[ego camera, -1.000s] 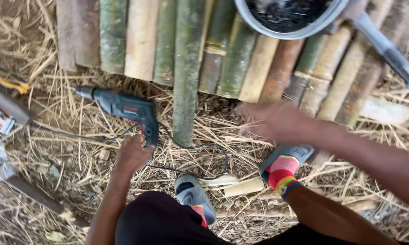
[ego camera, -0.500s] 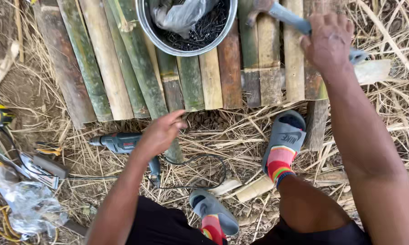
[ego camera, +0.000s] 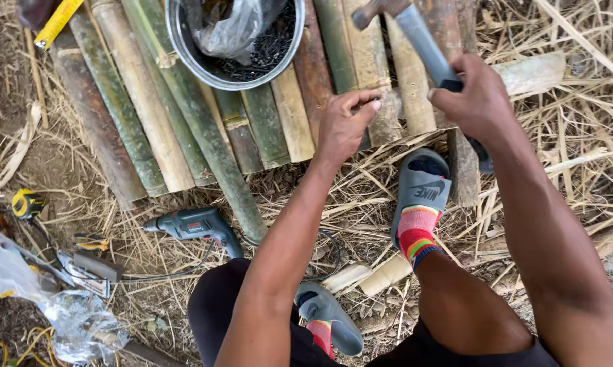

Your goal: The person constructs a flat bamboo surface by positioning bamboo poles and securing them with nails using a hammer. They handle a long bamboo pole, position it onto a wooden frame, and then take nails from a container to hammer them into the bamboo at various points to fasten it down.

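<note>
Right hand [ego camera: 480, 98] grips hammer [ego camera: 415, 37], now lowered over bamboo slats [ego camera: 293, 115]. Left hand [ego camera: 347, 122], moved up from drill [ego camera: 194, 224], fingertips pinched against slat end, beside metal bowl [ego camera: 184, 51].

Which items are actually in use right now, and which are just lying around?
In use: hammer in right hand; left hand pinching at a bamboo slat.
Lying about: drill, tape measure, metal bowl, plastic bag.
</note>
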